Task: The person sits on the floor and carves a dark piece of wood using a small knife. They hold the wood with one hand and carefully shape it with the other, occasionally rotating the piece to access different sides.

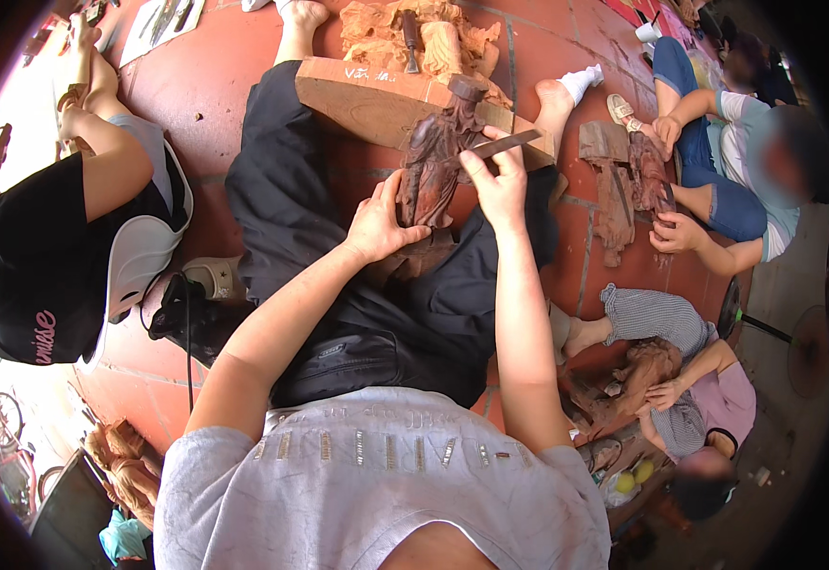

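A dark reddish-brown carved wooden figure stands slightly tilted between my legs, with its flat-topped head up. My left hand is wrapped round its lower part, thumb across the base. In my right hand is a flat dark strip, pinched between thumb and fingers beside the figure's right side. The strip could be a file or folded sandpaper; I cannot tell which. Its inner end is close to the figure, but contact is not clear.
Beyond the figure, a thick wooden slab bears a lighter carving and a dark-handled tool. People work on carvings at the right. Someone in a black and white cap sits close on my left. Red tiles cover the floor.
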The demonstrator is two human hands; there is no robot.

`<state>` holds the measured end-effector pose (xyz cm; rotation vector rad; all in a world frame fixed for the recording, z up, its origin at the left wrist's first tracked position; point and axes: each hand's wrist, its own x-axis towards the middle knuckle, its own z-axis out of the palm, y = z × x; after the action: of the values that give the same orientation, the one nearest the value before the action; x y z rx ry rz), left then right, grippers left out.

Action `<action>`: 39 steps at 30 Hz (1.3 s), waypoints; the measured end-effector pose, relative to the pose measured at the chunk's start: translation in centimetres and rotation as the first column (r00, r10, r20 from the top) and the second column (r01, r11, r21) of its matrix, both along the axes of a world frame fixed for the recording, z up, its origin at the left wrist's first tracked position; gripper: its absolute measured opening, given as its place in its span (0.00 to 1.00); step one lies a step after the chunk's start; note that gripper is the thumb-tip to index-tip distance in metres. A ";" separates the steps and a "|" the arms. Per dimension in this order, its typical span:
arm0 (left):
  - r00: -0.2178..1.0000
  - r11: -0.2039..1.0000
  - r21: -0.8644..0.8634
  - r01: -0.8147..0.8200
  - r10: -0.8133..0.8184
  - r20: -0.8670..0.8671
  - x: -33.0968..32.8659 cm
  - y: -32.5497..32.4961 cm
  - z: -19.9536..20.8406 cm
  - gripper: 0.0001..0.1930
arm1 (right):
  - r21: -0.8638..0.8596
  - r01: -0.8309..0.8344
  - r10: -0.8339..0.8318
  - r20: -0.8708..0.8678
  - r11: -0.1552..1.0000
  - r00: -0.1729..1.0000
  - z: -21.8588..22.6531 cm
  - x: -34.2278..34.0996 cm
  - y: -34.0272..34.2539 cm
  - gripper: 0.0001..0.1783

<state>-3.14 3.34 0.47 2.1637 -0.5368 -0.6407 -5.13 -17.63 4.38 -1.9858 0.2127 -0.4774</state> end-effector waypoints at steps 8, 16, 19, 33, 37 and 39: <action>1.000 0.999 -0.028 -0.028 0.028 -0.007 -0.2 -0.5 0.4 0.52 | -0.172 -0.039 0.048 0.048 0.984 0.998 -0.9 -1.3 1.4 0.13; 0.998 0.982 -0.180 -0.051 0.045 -0.040 -0.5 -0.2 -1.7 0.55 | -0.236 0.005 0.021 0.107 0.972 0.994 -0.5 -1.1 1.1 0.14; 0.999 0.991 -0.127 -0.051 0.048 -0.023 -0.6 -0.4 -1.0 0.55 | -0.254 -0.029 0.051 0.080 0.967 0.995 -0.4 -1.6 0.8 0.14; 1.000 0.998 -0.054 -0.010 0.011 0.013 -0.2 0.1 -0.6 0.56 | -0.290 0.225 -0.173 0.195 0.930 0.965 0.7 -1.6 1.8 0.14; 0.999 0.999 -0.041 -0.005 0.007 0.038 -0.1 -0.1 -0.9 0.56 | -0.341 0.181 -0.137 0.149 0.923 0.979 0.3 -0.5 2.1 0.14; 1.000 0.999 -0.034 0.008 -0.007 0.016 -0.4 -0.3 -0.4 0.56 | -0.267 0.191 -0.158 0.143 0.945 0.977 -0.1 0.0 0.7 0.12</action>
<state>-3.56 3.00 0.08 2.1373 -0.5605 -0.6152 -5.09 -16.88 4.32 -2.2149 0.2594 -0.7752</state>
